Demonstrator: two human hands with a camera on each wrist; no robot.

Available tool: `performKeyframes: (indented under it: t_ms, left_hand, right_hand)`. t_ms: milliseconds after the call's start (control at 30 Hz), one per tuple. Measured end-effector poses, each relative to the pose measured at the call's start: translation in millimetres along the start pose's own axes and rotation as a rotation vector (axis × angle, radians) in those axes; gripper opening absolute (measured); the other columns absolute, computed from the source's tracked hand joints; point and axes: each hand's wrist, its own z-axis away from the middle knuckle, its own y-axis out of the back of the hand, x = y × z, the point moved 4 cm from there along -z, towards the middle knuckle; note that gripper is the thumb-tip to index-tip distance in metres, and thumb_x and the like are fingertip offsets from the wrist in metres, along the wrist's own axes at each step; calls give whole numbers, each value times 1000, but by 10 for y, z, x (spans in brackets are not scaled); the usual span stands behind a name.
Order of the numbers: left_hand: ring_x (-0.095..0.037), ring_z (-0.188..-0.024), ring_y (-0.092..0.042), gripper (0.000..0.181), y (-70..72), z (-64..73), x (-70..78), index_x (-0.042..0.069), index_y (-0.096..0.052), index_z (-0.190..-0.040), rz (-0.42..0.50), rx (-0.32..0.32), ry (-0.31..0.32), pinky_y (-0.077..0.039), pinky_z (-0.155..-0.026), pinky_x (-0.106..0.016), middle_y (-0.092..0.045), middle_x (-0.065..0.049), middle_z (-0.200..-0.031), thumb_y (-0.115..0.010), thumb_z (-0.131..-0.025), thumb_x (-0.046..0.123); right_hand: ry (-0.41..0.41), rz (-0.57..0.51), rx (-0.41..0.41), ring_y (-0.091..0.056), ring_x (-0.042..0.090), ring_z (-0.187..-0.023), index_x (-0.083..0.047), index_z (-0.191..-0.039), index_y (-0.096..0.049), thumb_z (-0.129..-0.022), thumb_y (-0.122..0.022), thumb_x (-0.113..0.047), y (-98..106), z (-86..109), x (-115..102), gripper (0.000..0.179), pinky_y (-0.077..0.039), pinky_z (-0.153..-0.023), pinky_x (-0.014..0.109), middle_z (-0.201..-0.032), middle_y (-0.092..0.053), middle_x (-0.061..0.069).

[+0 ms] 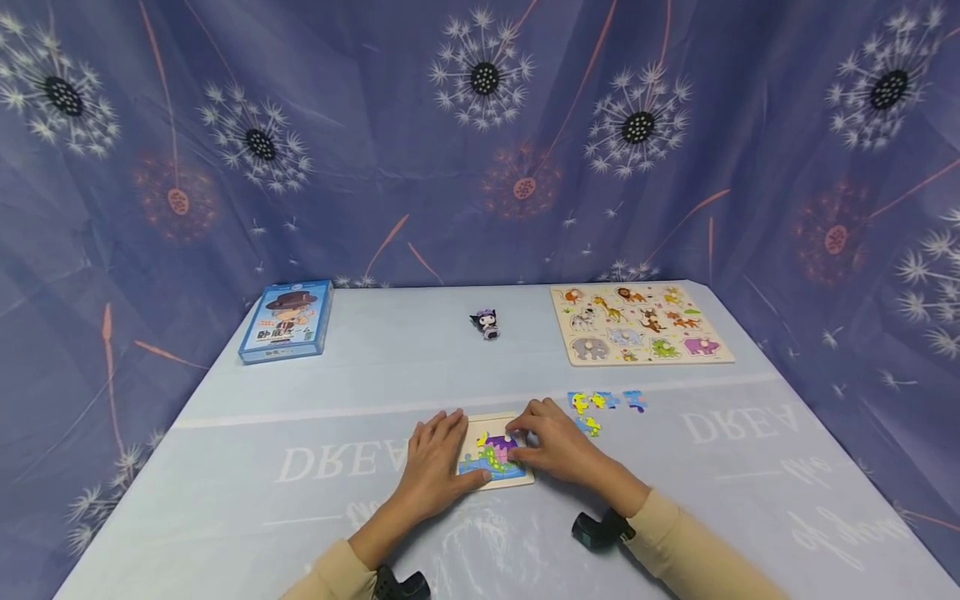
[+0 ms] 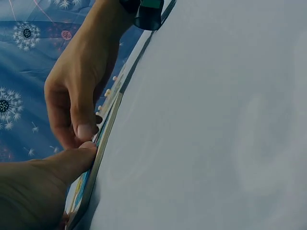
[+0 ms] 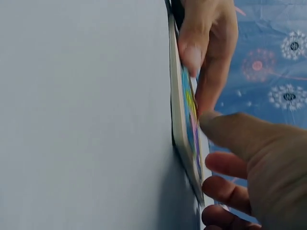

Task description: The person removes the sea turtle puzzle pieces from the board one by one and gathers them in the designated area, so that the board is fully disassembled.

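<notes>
A small wooden jigsaw puzzle point(image 1: 495, 485) lies on the table, partly filled with pieces showing green, purple, pink and blue. My left hand point(image 1: 433, 471) rests along its left side, fingers fairly straight toward the top corner and thumb on the lower edge. Over the right side, my right hand point(image 1: 557, 442) bends its thumb and index finger around a purple-blue jigsaw piece point(image 1: 513, 440) at the picture's edge. The right wrist view shows my right thumb point(image 3: 216, 125) at the puzzle's face; the fingertips partly hide the piece.
Several loose jigsaw pieces point(image 1: 597, 400) lie right of the puzzle, one partly behind my right hand. Farther back are a blue box point(image 1: 288, 323), a small dark-and-white figurine point(image 1: 486, 323) and a wooden animal peg board point(image 1: 641, 325). A patterned curtain point(image 1: 375, 167) hangs behind the table.
</notes>
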Motion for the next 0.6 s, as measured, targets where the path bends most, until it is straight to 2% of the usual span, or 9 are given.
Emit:
performKeyframes:
  t_ms: [200,467,600]
  left_hand:
    - [-38,-138,-31,85,6,-2,9,0,-43,-139,-14,-11,2,-16,-111,-62,-41,-14,-146,-71,-76,49]
    - [-38,-138,-31,84,2,-8,7,0,-43,-139,11,2,13,-15,-111,-62,-42,-14,-145,-70,-76,48]
    - [-38,-137,-31,85,-6,-13,5,0,-42,-140,-11,-1,15,-16,-111,-62,-41,-14,-146,-69,-77,49]
  right_hand:
    - [-19,-31,-30,-38,7,-81,-19,-103,-72,-76,-77,-36,-85,-69,-113,32,-34,-67,21,-87,-54,-6]
    - [-29,1,-34,-37,7,-80,-22,-103,-73,-77,-77,-34,-139,-104,-147,29,-33,-67,21,-86,-51,-7]
    - [-31,-3,-34,-36,7,-79,-23,-103,-73,-77,-77,-33,-145,-100,-158,28,-33,-67,21,-86,-52,-7]
